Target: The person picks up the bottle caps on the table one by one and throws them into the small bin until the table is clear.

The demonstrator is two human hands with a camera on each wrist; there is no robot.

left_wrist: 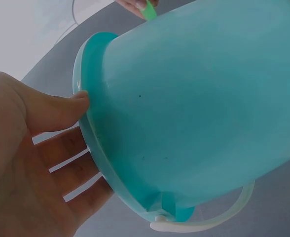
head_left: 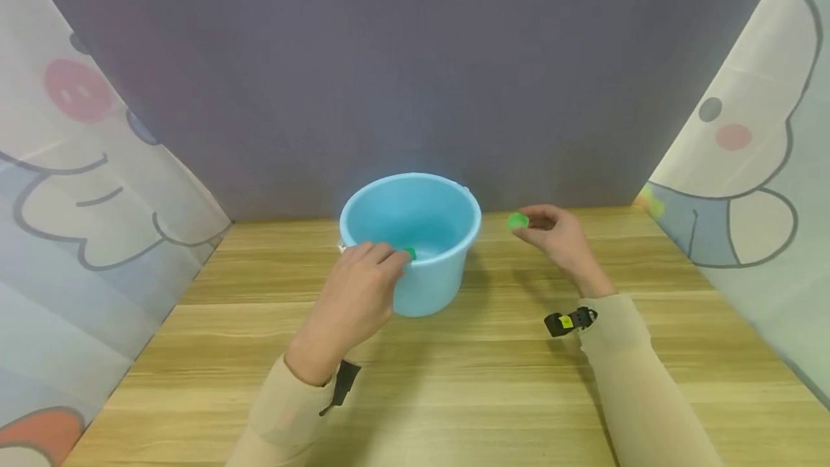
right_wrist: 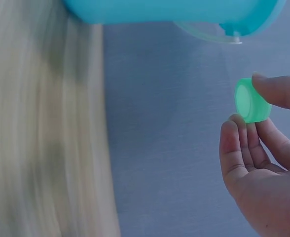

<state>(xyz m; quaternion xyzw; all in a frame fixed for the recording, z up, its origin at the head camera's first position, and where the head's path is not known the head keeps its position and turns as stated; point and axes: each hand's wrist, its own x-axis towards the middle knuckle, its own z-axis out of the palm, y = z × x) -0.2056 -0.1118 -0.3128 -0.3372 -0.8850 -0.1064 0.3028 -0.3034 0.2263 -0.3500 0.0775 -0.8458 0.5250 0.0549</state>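
Note:
A light blue plastic bucket (head_left: 424, 287) stands upright on the wooden table. My left hand (head_left: 359, 287) grips its near-left rim. In the left wrist view, the thumb (left_wrist: 61, 111) lies against the outer side of the rim, and the other fingers pass behind it. A bit of green (head_left: 410, 254) shows just past the left fingertips, within the bucket's outline; the rest is hidden. Right of the bucket, my right hand (head_left: 551, 236) pinches a small round green cap (right_wrist: 251, 100) between thumb and fingers, raised above the table.
The wooden table (head_left: 480, 380) reaches back to a dark grey panel (head_left: 415, 70). Cartoon-printed curtains (head_left: 746, 128) flank both sides. A white bucket handle (left_wrist: 204, 224) hangs from the rim. Black straps with small devices (head_left: 570, 321) sit at the wrists.

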